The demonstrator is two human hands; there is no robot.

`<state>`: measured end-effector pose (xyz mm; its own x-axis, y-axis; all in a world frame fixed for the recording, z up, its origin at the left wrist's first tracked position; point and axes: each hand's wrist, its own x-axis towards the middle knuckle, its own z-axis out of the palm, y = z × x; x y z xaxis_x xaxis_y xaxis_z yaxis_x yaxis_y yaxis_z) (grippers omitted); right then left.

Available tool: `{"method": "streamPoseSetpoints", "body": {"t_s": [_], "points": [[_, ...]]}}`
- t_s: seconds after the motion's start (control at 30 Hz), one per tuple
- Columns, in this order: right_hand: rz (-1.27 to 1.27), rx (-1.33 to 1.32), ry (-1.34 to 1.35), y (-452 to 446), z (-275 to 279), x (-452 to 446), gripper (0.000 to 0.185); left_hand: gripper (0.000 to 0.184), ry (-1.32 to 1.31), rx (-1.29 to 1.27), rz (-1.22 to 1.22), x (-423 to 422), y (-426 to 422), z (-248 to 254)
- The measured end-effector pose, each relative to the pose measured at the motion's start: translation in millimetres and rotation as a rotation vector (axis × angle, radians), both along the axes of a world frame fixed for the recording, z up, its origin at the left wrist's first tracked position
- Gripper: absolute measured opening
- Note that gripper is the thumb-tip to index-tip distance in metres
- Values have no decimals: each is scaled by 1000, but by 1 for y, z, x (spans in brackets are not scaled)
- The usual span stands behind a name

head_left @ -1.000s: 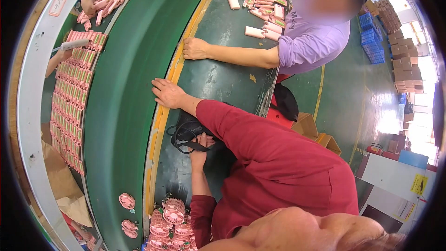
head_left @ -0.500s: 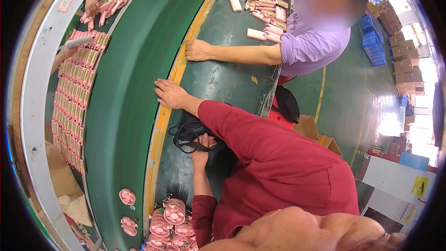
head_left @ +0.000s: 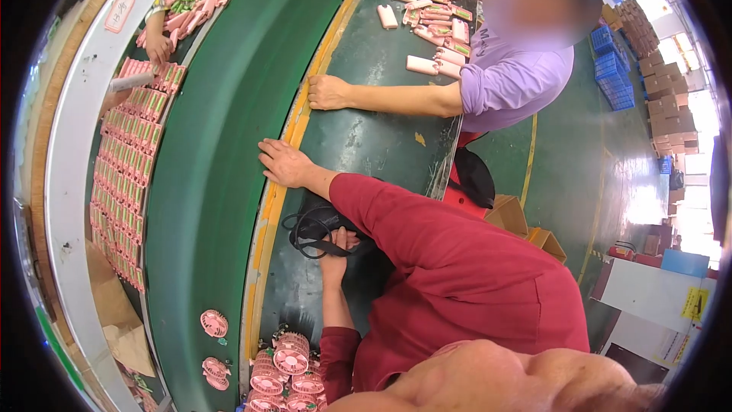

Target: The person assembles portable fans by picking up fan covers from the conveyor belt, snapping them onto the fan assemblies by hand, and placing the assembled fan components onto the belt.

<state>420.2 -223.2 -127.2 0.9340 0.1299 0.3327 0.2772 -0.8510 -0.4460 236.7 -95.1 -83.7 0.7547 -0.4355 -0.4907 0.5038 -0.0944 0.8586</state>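
My right hand (head_left: 286,164) lies palm down on the yellow-taped edge (head_left: 268,217) of the green table, fingers spread and nothing held. Lower down, my left hand (head_left: 335,246) is beside a black bundle (head_left: 316,223) with looped cords. A black strap crosses its partly curled fingers, and they close round it. My right forearm and red sleeve cover part of the bundle. Pink round fan parts (head_left: 291,358) are piled near my left sleeve.
A green belt (head_left: 202,206) runs along the table, carrying two fan parts (head_left: 214,323). Beyond it stand rows of pink pieces (head_left: 126,175) and another person's hand (head_left: 158,47). A co-worker's fist (head_left: 329,92) rests on the table edge near pink casings (head_left: 438,19).
The view has shifted slightly. Across the belt, a person's hand has moved down to the rows of pink pieces. My hands keep their places.
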Motion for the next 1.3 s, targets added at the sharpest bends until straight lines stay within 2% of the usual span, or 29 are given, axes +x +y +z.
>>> {"method": "streamPoseSetpoints", "body": {"t_s": [0.17,0.3,0.37,0.4,0.47,0.5,0.53,0.6,0.63,0.7,0.73,0.77,0.8,0.83,0.97,1.03,1.07,1.13,1.27,1.3], "points": [[-2,1,-32,-1,1,0,43,25,-11,-30,16,-9,10,-3],[-1,-1,-16,-2,2,0,43,22,-59,-28,80,-24,48,-40],[-3,-8,-19,-3,1,-1,43,21,-309,155,229,-31,66,-59],[-1,-20,-14,-3,2,-1,44,21,-309,154,225,-27,66,-55],[0,-32,-13,-3,4,-2,45,21,-555,457,280,-22,70,-43],[3,-21,-11,-2,3,-2,45,21,-744,679,238,-17,67,-32],[5,-9,-10,-3,3,-2,45,21,-749,677,236,-12,65,-30],[1,-9,-33,-3,2,0,44,29,-1027,821,185,-2,60,-24],[0,-8,-50,-3,1,-1,42,29,-1029,818,182,1,53,-21],[-2,-7,-41,-3,1,-1,42,37,-859,873,213,5,37,-17],[1,-6,-32,-3,2,-1,42,37,-859,875,208,4,42,-42],[-2,-1,-30,-3,2,-1,42,40,-972,998,174,1,53,-89],[1,5,-31,-2,1,-1,42,43,-1086,1121,137,4,53,-98],[2,10,-33,-3,1,-1,42,44,-1083,1165,78,1,56,-104],[14,-3,11,-4,0,1,44,42,-1220,1143,95,1,64,-118],[12,8,12,-4,-2,0,44,40,-1172,1174,74,1,56,-102],[15,12,0,-4,-3,0,44,41,-1285,1164,44,2,50,-87],[21,18,17,-4,-2,0,45,42,-1132,1047,137,5,42,-74],[20,19,9,-4,-3,1,45,44,-1214,1062,110,6,45,-80],[10,32,-12,-4,-4,1,45,42,-1161,1033,136,6,44,-78]]}}
